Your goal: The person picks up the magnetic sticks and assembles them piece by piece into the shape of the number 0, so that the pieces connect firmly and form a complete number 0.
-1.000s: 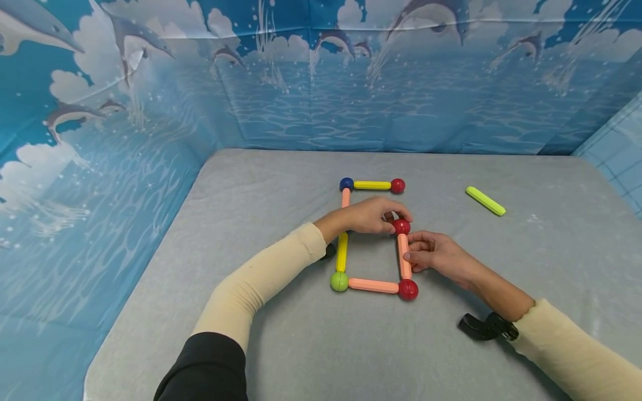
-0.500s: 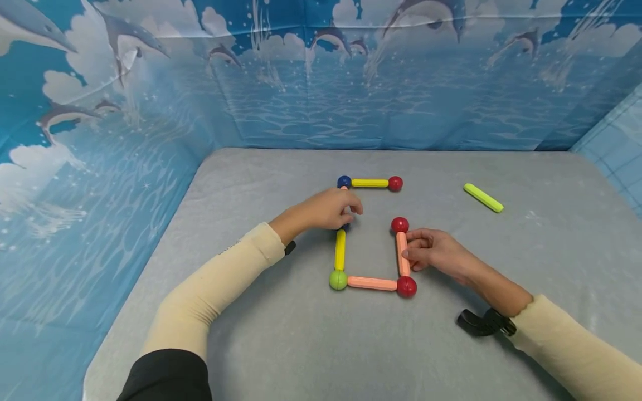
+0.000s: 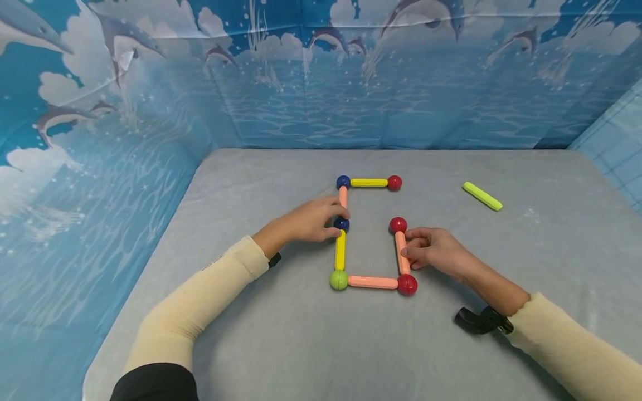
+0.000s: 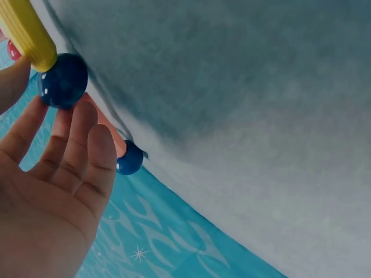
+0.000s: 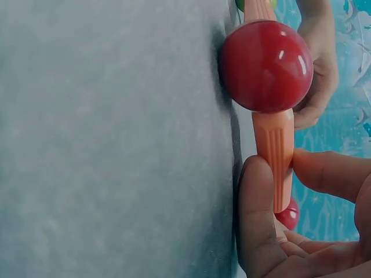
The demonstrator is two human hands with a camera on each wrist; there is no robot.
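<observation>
Balls and rods are joined in an open outline on the table. At its left side my left hand (image 3: 313,219) pinches the middle blue ball (image 3: 341,224), fingertips on its far side and thumb near the end of the yellow rod (image 3: 340,250). A pink rod (image 4: 106,119) leads from that ball to another blue ball (image 4: 130,158). My right hand (image 3: 435,252) pinches the right-hand pink rod (image 5: 272,153) between thumb and fingers. That rod joins a red ball (image 3: 398,225) at its far end and a larger-looking red ball (image 5: 266,66) at its near end.
A yellow rod (image 3: 369,182) with a red ball (image 3: 394,182) extends right from the far blue ball (image 3: 343,182). A green ball (image 3: 338,279) and a pink rod (image 3: 373,282) form the near side. One loose yellow-green rod (image 3: 482,196) lies at the right on the grey table (image 3: 311,345).
My left hand has let go of the red ball at the right and moved left to the middle blue ball. My right hand keeps its hold on the pink rod.
</observation>
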